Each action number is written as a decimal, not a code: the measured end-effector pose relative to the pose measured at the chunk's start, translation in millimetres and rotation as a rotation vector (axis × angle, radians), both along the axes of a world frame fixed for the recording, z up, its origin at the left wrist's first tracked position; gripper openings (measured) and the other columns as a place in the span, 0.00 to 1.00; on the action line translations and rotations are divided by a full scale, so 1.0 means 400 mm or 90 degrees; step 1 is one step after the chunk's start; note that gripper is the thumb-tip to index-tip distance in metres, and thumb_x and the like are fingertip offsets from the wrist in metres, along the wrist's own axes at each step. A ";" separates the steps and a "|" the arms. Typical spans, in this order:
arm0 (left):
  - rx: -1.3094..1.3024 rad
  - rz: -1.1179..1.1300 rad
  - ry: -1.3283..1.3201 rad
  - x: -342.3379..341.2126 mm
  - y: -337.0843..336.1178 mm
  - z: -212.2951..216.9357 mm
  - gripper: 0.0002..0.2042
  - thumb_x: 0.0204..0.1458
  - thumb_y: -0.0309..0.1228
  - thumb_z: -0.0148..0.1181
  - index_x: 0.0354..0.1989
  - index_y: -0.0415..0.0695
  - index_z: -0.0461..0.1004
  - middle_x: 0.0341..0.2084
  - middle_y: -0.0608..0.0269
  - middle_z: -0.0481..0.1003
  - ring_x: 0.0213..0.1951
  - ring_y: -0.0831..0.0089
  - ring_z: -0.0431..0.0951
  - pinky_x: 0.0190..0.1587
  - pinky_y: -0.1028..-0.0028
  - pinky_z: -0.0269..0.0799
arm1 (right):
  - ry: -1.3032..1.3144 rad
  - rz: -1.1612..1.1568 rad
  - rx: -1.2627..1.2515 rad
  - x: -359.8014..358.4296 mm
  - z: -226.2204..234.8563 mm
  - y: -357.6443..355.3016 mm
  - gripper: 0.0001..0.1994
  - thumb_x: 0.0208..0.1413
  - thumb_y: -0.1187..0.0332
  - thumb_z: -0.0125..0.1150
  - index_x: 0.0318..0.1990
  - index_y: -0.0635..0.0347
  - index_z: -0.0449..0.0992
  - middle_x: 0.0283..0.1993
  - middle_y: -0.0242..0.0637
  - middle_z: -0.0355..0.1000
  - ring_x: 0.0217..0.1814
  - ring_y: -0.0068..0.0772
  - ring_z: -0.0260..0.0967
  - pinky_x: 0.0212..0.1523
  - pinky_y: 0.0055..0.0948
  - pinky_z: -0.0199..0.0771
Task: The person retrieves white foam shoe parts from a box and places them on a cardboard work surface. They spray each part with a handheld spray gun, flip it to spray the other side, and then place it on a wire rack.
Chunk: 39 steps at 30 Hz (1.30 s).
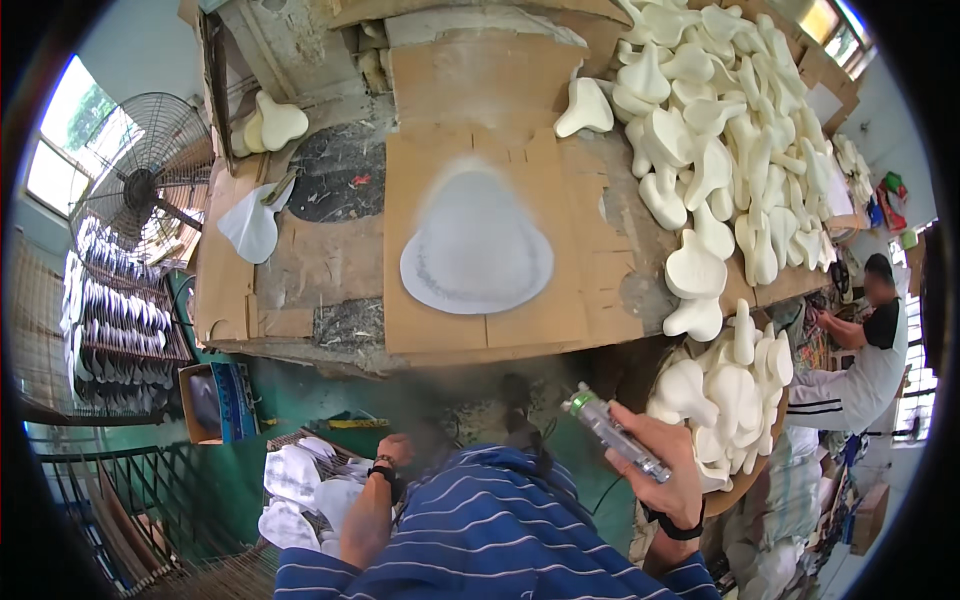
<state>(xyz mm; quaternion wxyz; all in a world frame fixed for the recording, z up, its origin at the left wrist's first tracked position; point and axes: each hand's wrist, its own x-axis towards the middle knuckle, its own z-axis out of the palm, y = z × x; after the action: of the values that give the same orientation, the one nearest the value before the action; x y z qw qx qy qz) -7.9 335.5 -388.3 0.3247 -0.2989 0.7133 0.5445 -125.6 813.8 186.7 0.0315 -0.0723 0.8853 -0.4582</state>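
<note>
My right hand (665,462) is wrapped around a spray gun (612,430), a silvery tool with a green ring, held in front of the table edge at the right. A white saddle-shaped sheet (478,240) lies flat on the cardboard (575,300) at the table's middle, with grey mottling along its lower edge and pale haze around its top. Low by my body, my left hand (396,450) hangs apart from the table, near a stack of white saddle-shaped pieces (292,475); its fingers are too small and hazy to read.
Cream foam saddle shapes (695,150) are heaped at the table's right, with more in a round container (715,395) below. A folded white piece (250,225) lies at the left. A wire fan (142,185) stands beyond it. Another person (860,345) sits at far right.
</note>
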 end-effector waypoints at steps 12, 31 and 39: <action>0.000 0.132 -0.035 -0.065 0.093 0.129 0.16 0.52 0.25 0.59 0.50 0.41 0.77 0.30 0.55 0.80 0.29 0.61 0.81 0.30 0.63 0.78 | 0.023 -0.148 0.029 -0.009 -0.020 -0.002 0.26 0.47 0.79 0.67 0.58 0.67 0.74 0.37 0.46 0.77 0.33 0.37 0.74 0.37 0.28 0.73; 0.059 0.179 -0.095 -0.084 0.077 0.093 0.15 0.52 0.24 0.57 0.49 0.41 0.78 0.29 0.55 0.81 0.28 0.64 0.83 0.28 0.65 0.80 | -0.040 -0.052 0.028 0.031 -0.009 0.018 0.28 0.43 0.82 0.68 0.57 0.66 0.76 0.37 0.48 0.78 0.35 0.43 0.77 0.38 0.28 0.74; 0.132 0.165 -0.039 -0.088 0.065 -0.008 0.13 0.63 0.38 0.45 0.29 0.47 0.71 0.20 0.61 0.70 0.18 0.62 0.68 0.19 0.63 0.63 | -0.006 -0.188 0.014 0.034 -0.017 0.022 0.27 0.46 0.80 0.68 0.58 0.65 0.75 0.39 0.48 0.78 0.34 0.37 0.75 0.39 0.27 0.73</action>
<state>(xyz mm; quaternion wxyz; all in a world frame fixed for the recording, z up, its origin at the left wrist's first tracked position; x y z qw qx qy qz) -43.1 361.5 -391.7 0.3025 -0.3698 0.5982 0.6434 -112.0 822.5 180.1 -0.0313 0.0608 0.8913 -0.4482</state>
